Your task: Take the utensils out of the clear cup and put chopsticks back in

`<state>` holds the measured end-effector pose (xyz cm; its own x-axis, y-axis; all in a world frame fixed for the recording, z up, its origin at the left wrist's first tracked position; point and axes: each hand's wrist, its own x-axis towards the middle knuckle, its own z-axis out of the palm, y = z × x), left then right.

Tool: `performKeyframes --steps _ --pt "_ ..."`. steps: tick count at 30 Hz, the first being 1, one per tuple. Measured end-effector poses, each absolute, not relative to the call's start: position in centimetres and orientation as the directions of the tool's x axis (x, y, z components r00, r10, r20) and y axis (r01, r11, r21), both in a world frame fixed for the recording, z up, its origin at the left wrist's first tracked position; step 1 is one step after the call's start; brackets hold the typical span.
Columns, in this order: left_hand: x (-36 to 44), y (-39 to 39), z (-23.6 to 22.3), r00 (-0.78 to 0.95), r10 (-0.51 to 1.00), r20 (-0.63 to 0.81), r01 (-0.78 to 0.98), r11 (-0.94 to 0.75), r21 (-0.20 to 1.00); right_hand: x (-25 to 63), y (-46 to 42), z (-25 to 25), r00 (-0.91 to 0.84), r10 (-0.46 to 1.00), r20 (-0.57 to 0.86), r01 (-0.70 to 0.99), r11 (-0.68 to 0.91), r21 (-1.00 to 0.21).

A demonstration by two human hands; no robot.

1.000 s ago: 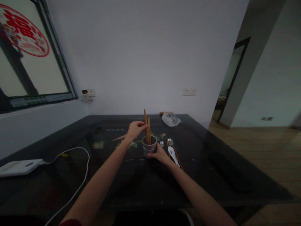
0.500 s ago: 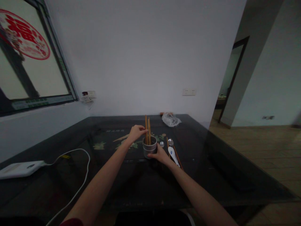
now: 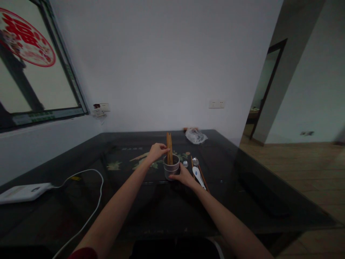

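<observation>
**Chopsticks settled upright in the steel cup**

Nearest the person, the right hand (image 3: 182, 176) wraps the near side of the steel cup (image 3: 171, 167), fingers curled against its wall and steadying it on the dark glass table (image 3: 151, 212). Just beyond and left of that hold, the left hand (image 3: 156, 151) has its fingertips pressed together on the shafts of the wooden chopsticks (image 3: 169, 148), which stand nearly upright inside the cup, tips down. To the right of the cup hand lie a white spoon (image 3: 197, 175), a metal spoon (image 3: 195, 162) and more chopsticks (image 3: 202, 178) flat on the table. Farther off, behind the pinching hand, a crumpled plastic bag (image 3: 196, 136) sits by the wall; well to the left, a white cable (image 3: 88, 212) runs to a white device (image 3: 24, 192).

To do this well, I judge the cup should stay firmly braced while the sticks are lowered straight, and the pinch should let go only once the tips rest on the bottom, so nothing tips over.

Against a second ago, the chopsticks sit lower: their tops have dropped and come level, and the left hand has come down with them. The cup and the right hand have not moved.
</observation>
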<state>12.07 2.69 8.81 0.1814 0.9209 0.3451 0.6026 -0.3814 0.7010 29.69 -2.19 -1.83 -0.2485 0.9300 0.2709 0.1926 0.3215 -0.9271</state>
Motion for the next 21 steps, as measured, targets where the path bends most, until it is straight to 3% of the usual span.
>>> performKeyframes --steps 21 --pt "11.95 3.21 8.23 0.208 0.92 0.333 0.632 -0.386 0.672 29.7 -2.16 -1.88 -0.273 0.921 0.278 0.169 0.33 -0.929"
